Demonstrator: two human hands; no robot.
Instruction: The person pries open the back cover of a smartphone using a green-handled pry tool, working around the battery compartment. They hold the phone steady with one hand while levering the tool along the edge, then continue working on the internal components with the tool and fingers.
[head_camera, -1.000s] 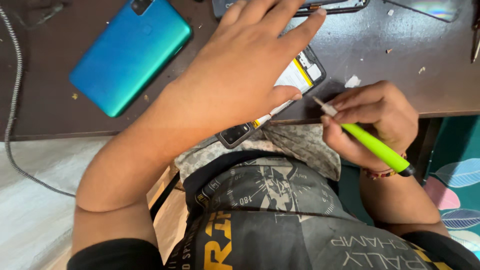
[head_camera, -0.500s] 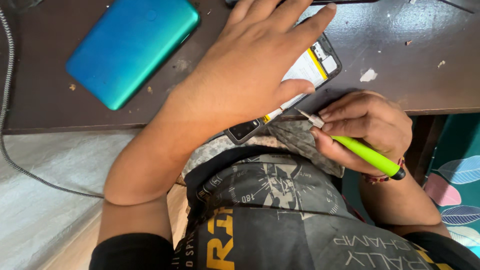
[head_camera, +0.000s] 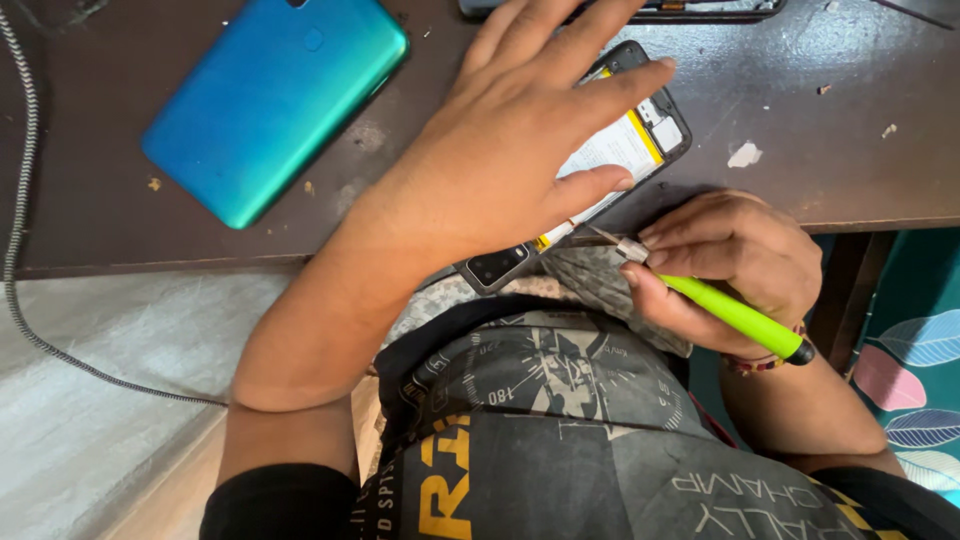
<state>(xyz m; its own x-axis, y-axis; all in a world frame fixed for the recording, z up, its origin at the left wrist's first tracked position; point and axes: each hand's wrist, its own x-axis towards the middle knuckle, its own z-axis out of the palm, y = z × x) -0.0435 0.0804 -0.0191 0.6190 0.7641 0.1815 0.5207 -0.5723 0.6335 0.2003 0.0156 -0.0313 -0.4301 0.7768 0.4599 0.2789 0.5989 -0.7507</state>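
1. The left hand (head_camera: 510, 160) lies flat, fingers spread wide, pressing down on an opened phone (head_camera: 610, 160) at the near edge of the table (head_camera: 820, 170). It holds nothing in a grip; the palm and fingers cover most of the phone.
2. The right hand (head_camera: 735, 265) is closed around a bright green knife (head_camera: 735, 315), held like a pen, with the thumb and fingers pinched close to the metal collar.
3. The knife's thin blade points left and meets the lower side of the phone, just beside the left thumb. Whether the tip is under the frame or only touching it is hard to tell from this angle.
4. The phone lies slanted, its back cover off, showing a pale battery with a yellow strip. Its lower corner sticks out past the table edge, over the person's lap.
5. A teal back cover (head_camera: 275, 100) lies on the table to the left, well apart from both hands.
6. Another dark device (head_camera: 700, 10) shows partly at the top edge of the view, just beyond the left fingertips.
7. A braided cable (head_camera: 20, 200) runs down the far left side and off the table.
8. Small scraps and crumbs dot the dark tabletop near the phone.
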